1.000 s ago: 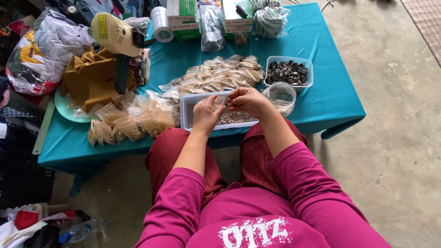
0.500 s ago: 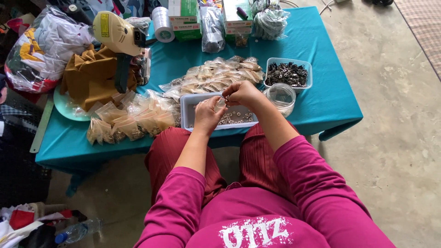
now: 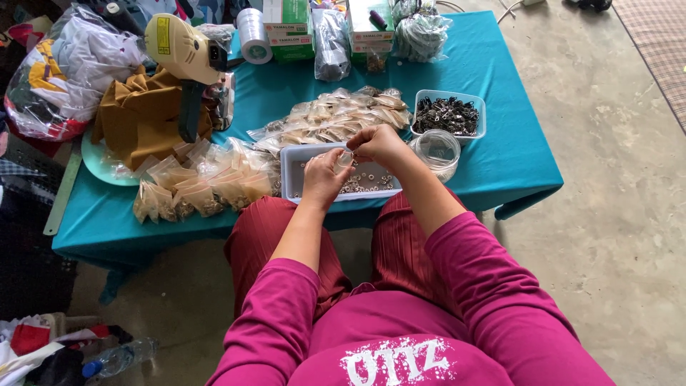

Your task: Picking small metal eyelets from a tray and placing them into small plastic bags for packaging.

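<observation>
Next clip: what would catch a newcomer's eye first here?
The two hands, left hand and right hand, meet over a shallow grey tray of small metal pieces at the near edge of the teal table, pinching a small clear bag. Heaps of filled little bags lie left, and a tub of dark clips right.

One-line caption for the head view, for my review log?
Both hands, left hand and right hand, pinch a small clear bag over a grey tray of metal rings on a teal table.
</observation>
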